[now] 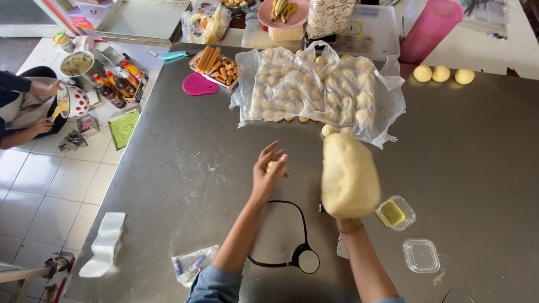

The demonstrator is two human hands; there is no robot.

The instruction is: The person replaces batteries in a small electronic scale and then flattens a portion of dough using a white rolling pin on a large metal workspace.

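Observation:
My right hand is hidden behind a large pale lump of dough (348,177) that it holds up over the grey metal table (185,185); only its wrist (351,229) with a thin bracelet shows. My left hand (269,171) is closed around a small piece of dough (274,166), just left of the big lump. Beyond both hands lies a clear plastic sheet (387,106) covering several rows of small dough balls (314,90). One dough ball (328,129) sits at the sheet's near edge.
Three dough balls (441,73) lie at the far right. A small tub with yellow contents (395,213) and its lid (421,255) sit right of my arm. A black cord loop (292,235) lies between my arms. A person (22,106) crouches on the tiled floor at left with a spotted bowl (76,101).

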